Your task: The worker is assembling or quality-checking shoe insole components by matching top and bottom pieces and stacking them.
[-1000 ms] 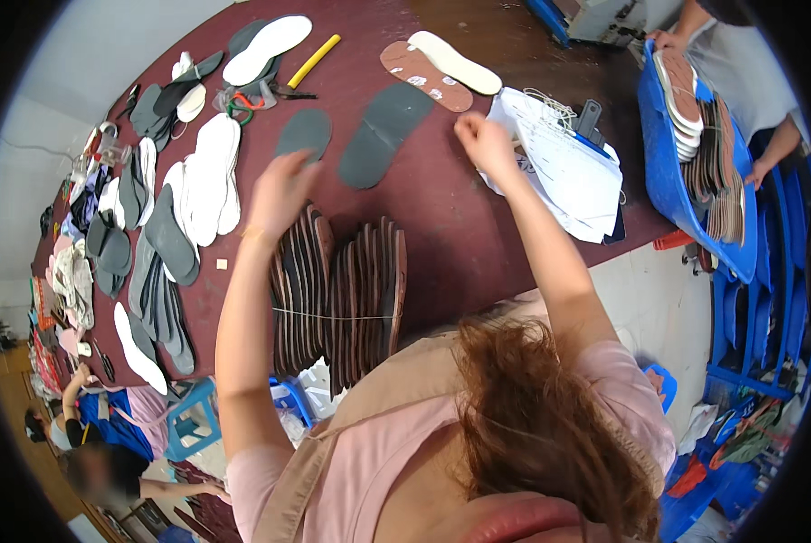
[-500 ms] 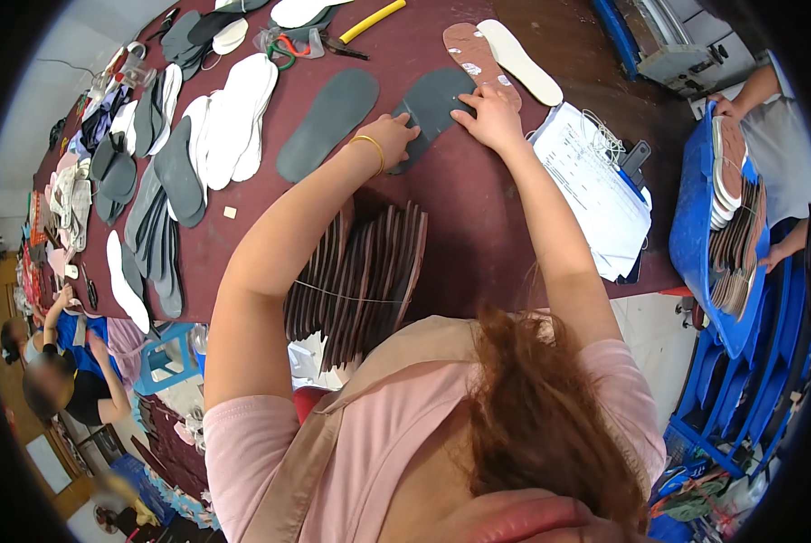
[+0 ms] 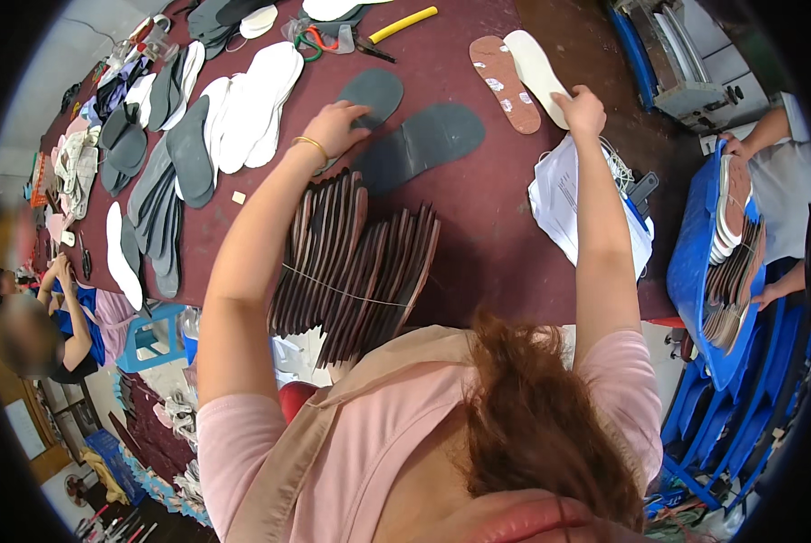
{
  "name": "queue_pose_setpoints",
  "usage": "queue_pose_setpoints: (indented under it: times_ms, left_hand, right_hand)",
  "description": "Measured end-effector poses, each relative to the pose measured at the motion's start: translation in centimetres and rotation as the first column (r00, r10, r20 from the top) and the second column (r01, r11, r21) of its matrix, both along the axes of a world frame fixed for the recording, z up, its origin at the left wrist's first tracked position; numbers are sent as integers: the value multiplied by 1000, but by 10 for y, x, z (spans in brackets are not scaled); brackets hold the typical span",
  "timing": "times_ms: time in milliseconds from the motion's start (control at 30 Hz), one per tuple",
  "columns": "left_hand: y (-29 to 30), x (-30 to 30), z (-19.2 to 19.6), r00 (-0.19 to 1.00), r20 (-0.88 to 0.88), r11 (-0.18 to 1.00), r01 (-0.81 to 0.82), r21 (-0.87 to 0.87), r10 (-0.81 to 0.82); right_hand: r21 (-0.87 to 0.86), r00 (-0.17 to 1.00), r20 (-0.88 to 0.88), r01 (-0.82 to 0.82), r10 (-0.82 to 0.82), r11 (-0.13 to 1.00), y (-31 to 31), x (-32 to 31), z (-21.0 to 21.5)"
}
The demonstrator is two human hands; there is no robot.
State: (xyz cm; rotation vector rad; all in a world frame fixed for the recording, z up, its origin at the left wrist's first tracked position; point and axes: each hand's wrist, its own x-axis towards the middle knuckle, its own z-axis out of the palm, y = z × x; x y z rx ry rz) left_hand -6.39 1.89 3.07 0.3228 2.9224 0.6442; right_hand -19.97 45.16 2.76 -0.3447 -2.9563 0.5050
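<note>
My left hand (image 3: 337, 131) lies over the middle of a dark grey insole (image 3: 375, 92), fingers apart. Beside it, a second grey insole (image 3: 432, 136) rests flat and slanted on the maroon table (image 3: 487, 217). My right hand (image 3: 583, 113) has its fingers closed at the near end of a cream insole (image 3: 535, 68). Touching that one on its left is a brown insole (image 3: 502, 80) with white printed patches. Close to my body, a thick bundle of dark brown insoles (image 3: 360, 262), bound with a thin string, stands on edge at the table's front.
White insoles (image 3: 265, 104) and grey insoles (image 3: 156, 222) lie in piles to the left. Scissors (image 3: 310, 41) and a yellow-handled tool (image 3: 403, 24) are at the back. Papers (image 3: 554, 195) lie beneath my right forearm. A person at right holds a blue bin (image 3: 695, 249) of insoles.
Both hands have left the right-hand grey insole. My left hand moved left onto the other grey insole; my right hand moved right to the cream insole. The right-hand grey insole now lies at a flatter slant.
</note>
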Motion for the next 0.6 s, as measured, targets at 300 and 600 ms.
queue_pose_setpoints:
  times_ms: [300,600]
  left_hand:
    - [-46,-4,-12,950,-295,994,105,3,-99]
    - [-24,-5,51,963,39,307,-123,944,266]
  right_hand:
    - [-170,717,-697,-181,11,969,-63,31,31]
    - [-356,474,-616,-880,629,314,-291,107,52]
